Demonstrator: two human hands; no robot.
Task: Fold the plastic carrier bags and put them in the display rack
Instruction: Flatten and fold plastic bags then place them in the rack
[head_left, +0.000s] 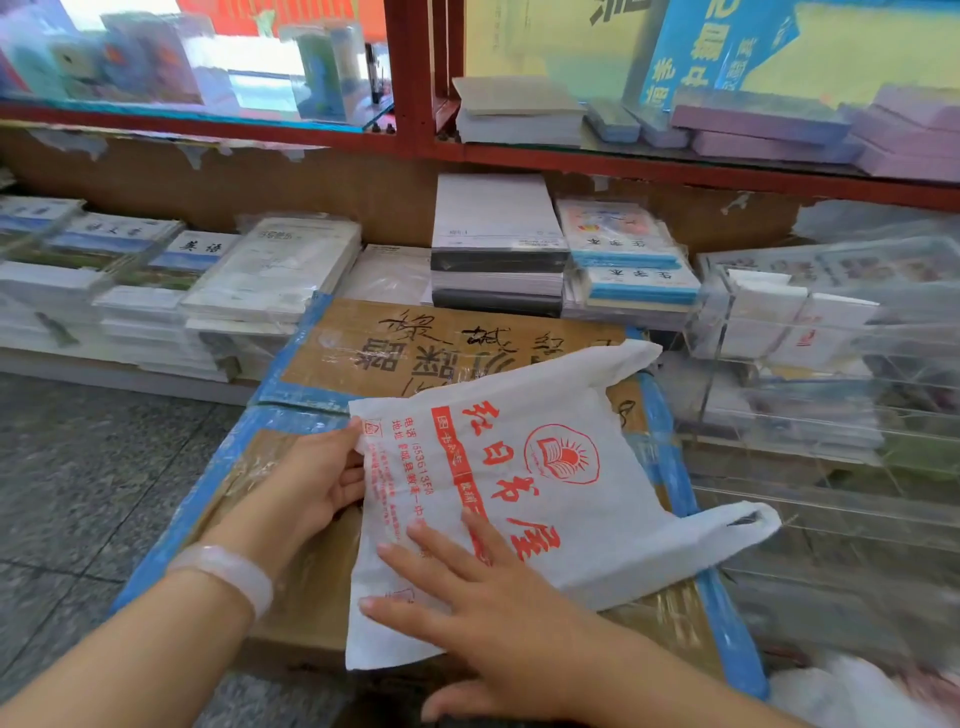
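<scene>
The right hand (483, 613) lies flat on the near end of the plastic carrier bag (519, 493), fingers straight and spread, pressing the film down without gripping it. Just beyond, the left hand (317, 478) pinches the bag's left edge, thumb on top and fingers tucked under the film, with a pale bracelet (228, 571) on that wrist. The bag is white with red print and lies spread on the taped cardboard box (467, 343), its body over the box's near half and slightly overhanging the near edge; one handle loop (743, 525) reaches toward the box's right edge, and the other handle (618, 358) points toward the far right corner.

The step in hand looks like flattening the bag for its first fold. To do it well, the flat palm should hold firm as an anchor while the pinching hand draws the edge taut, so trapped air escapes toward the handles. The film is thin and slippery, so a crease is likely to hold best if the edges are matched before pressing along the fold.

Past the box's right edge stands a clear display rack (789, 332), some compartments already holding stacked white items. Behind the box's far edge sit stacks of books (498, 244), beneath a red shelf (571, 156).
</scene>
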